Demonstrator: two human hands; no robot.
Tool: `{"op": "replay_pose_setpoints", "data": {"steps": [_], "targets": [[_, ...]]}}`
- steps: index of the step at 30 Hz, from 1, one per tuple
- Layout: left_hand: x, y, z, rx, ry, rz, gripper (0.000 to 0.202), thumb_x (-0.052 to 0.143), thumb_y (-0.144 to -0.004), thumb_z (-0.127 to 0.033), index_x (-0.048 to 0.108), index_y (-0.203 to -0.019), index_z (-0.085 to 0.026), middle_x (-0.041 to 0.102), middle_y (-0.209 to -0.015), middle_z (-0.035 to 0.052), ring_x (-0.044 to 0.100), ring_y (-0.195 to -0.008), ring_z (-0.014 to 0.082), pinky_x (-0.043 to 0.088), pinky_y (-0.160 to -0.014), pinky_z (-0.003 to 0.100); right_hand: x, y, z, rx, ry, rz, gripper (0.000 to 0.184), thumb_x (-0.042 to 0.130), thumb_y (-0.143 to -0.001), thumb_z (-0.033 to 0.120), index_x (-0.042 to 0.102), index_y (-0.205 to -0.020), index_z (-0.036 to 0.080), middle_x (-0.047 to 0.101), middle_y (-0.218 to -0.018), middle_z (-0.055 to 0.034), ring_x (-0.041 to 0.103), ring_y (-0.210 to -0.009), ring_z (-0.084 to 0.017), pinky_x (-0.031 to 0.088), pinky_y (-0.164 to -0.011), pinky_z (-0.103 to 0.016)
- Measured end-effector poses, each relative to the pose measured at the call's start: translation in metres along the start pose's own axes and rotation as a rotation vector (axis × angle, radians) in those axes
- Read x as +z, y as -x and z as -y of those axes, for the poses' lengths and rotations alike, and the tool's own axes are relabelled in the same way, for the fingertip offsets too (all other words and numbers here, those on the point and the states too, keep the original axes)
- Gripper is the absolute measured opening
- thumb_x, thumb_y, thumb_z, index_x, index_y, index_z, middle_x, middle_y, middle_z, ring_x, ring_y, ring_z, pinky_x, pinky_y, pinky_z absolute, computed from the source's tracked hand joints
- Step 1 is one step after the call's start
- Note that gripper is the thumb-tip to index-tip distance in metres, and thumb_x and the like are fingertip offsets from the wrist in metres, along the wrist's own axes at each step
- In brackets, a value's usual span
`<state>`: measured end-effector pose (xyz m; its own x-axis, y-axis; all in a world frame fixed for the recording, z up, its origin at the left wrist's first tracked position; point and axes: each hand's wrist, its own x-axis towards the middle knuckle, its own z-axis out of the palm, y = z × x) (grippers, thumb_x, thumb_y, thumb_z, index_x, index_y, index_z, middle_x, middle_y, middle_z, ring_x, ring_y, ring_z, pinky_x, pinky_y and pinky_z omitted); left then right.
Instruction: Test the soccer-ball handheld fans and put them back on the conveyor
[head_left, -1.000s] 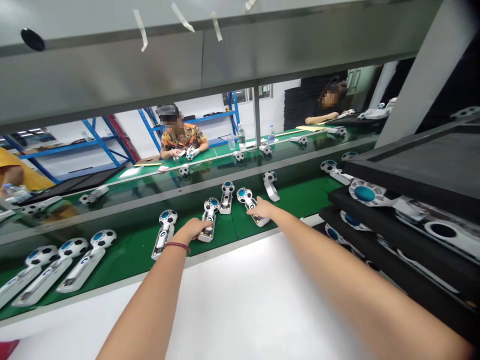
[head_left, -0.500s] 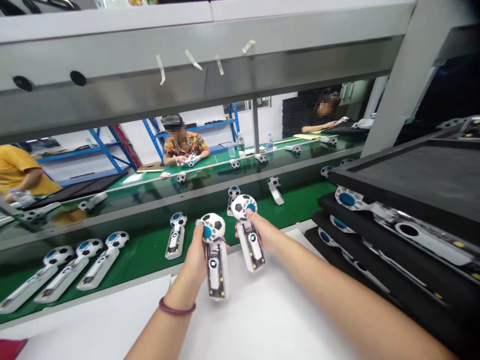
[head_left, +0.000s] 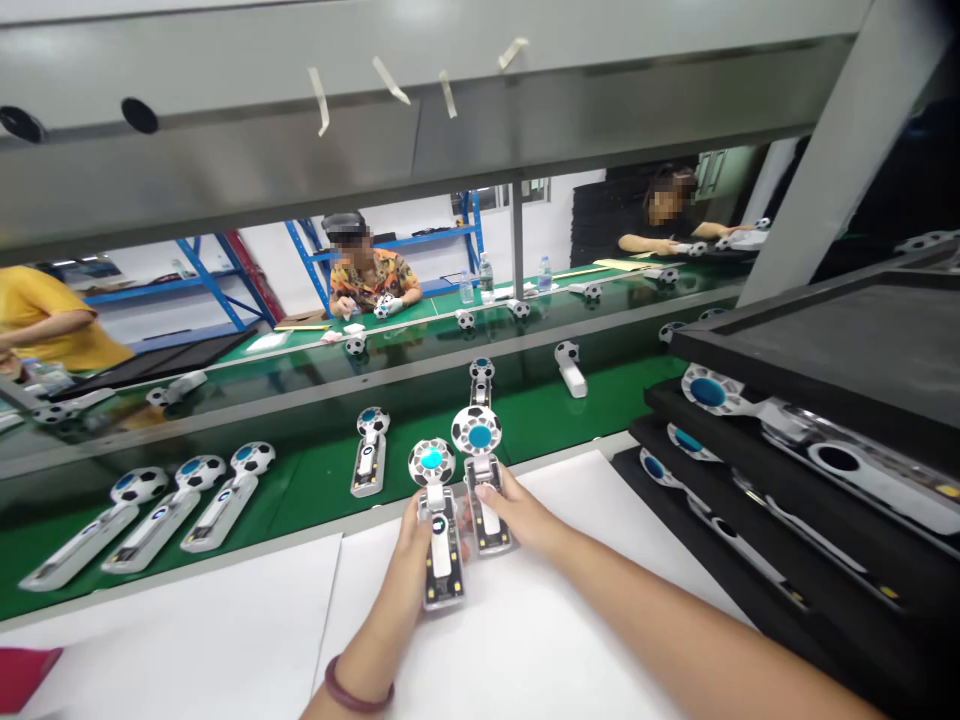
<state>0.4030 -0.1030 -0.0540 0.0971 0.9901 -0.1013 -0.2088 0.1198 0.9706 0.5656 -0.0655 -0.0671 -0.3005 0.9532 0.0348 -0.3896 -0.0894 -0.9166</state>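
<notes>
A long workshop bench runs across the room, with a steel beam (head_left: 375, 130) overhead and blue shelving (head_left: 315, 240) against the far wall. Across a far belt (head_left: 480, 310), a co-worker in a floral shirt (head_left: 367, 280) bends over a ball-topped piece. Another in yellow (head_left: 45, 320) sits at the left edge, and a third (head_left: 660, 215) works at the far right. Black trays (head_left: 750, 470) stacked at right carry more white units (head_left: 847, 460). On the near green belt (head_left: 315, 460), three handsets (head_left: 161, 525) lie slanted at left, with two more (head_left: 367, 450) (head_left: 480, 380) ahead of the person's hands.

Over white sheets (head_left: 600, 570) at the bench edge, the person holds two pieces side by side, almost touching. The left hand (head_left: 409, 560), a dark bracelet (head_left: 352, 692) at its wrist, closes round the handle of a soccer-ball handset (head_left: 440, 560). The right hand (head_left: 517, 515) curls its fingers over the handle of a second handset (head_left: 486, 510). Both long axes run nearly parallel, roughly front to back, with the ball ends pointing away from the person toward the belt and the blue-centred faces turned up.
</notes>
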Motion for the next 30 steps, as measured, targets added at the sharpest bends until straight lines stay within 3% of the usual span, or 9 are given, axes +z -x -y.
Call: {"op": "replay_pose_setpoints", "data": {"steps": [2, 6, 14, 30], "targets": [[-0.001, 0.001, -0.003, -0.002, 0.067, 0.053, 0.068, 0.063, -0.073, -0.05, 0.028, -0.125, -0.024, 0.062, -0.081, 0.0037, 0.059, -0.057, 0.0195, 0.047, -0.055, 0.031, 0.003, 0.002, -0.001, 0.073, -0.124, 0.013, 0.053, 0.07, -0.067, 0.046, 0.04, -0.103, 0.023, 0.06, -0.083, -0.0003, 0.06, -0.072, -0.018, 0.048, -0.069, -0.035], [-0.004, 0.002, -0.009, -0.005, 0.089, 0.131, 0.077, 0.077, -0.063, -0.035, 0.029, -0.123, -0.025, 0.061, -0.092, 0.0046, 0.061, -0.071, 0.0197, 0.049, -0.071, 0.034, 0.006, 0.007, 0.005, 0.118, -0.26, 0.09, 0.065, 0.078, -0.056, 0.025, 0.036, -0.106, 0.025, 0.06, -0.085, 0.0015, 0.061, -0.078, -0.019, 0.048, -0.072, -0.035], [-0.009, 0.0, -0.006, -0.038, 0.006, 0.131, 0.075, 0.073, -0.068, -0.038, 0.027, -0.126, -0.027, 0.056, -0.112, 0.0104, 0.056, -0.1, 0.0291, 0.045, -0.086, 0.043, 0.005, 0.008, 0.01, 0.161, -0.267, 0.087, 0.058, 0.077, -0.056, 0.021, 0.04, -0.1, 0.02, 0.062, -0.085, -0.001, 0.062, -0.08, -0.021, 0.047, -0.073, -0.037], [-0.011, 0.001, -0.006, -0.018, 0.073, 0.169, 0.072, 0.073, -0.069, -0.033, 0.029, -0.125, -0.028, 0.058, -0.099, 0.0056, 0.059, -0.085, 0.0229, 0.048, -0.076, 0.036, 0.001, 0.01, 0.009, 0.165, -0.246, 0.112, 0.062, 0.074, -0.057, 0.021, 0.038, -0.107, 0.022, 0.062, -0.09, -0.003, 0.062, -0.085, -0.025, 0.046, -0.075, -0.041]]}}
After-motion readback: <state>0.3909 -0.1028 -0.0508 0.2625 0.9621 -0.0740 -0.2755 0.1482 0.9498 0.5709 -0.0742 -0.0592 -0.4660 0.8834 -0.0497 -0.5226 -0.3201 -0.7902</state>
